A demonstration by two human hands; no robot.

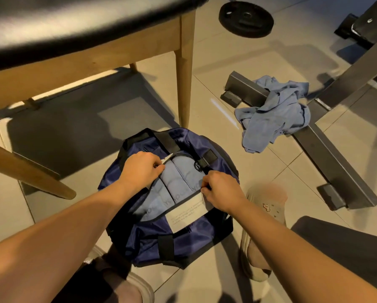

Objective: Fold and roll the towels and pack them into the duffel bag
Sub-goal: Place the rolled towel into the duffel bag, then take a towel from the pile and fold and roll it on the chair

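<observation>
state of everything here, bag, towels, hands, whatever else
duffel bag, top open
rolled towels, packed inside the duffel bag
loose towel, crumpled, unfolded, draped over metal frame
left hand, grips the bag's opening edge
right hand, grips the opposite edge
weight plate, lying flat
</observation>
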